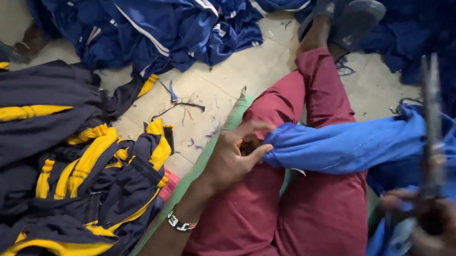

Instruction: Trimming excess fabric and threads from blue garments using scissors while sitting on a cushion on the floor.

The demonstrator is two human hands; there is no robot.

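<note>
blue garment [354, 147] lay across the maroon-trousered lap, centre frame | left hand [233, 158] fingers pinched its bunched end | right hand [446, 250] at 4 o'clock, blurry, fingers clenched on scissors [432, 131] | navy-and-yellow clothes [52, 169] piled at 8 o'clock on the floor [229, 75]

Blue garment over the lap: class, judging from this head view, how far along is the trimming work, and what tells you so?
Done: cut threads litter the floor.

In hand: the left hand pinches the blue garment lying across the lap; the right hand, blurred, holds a thin metal tool upright.

Left: uncertain. The blue pile and the navy-and-yellow heap could be finished or waiting; the view cannot settle which.
</note>
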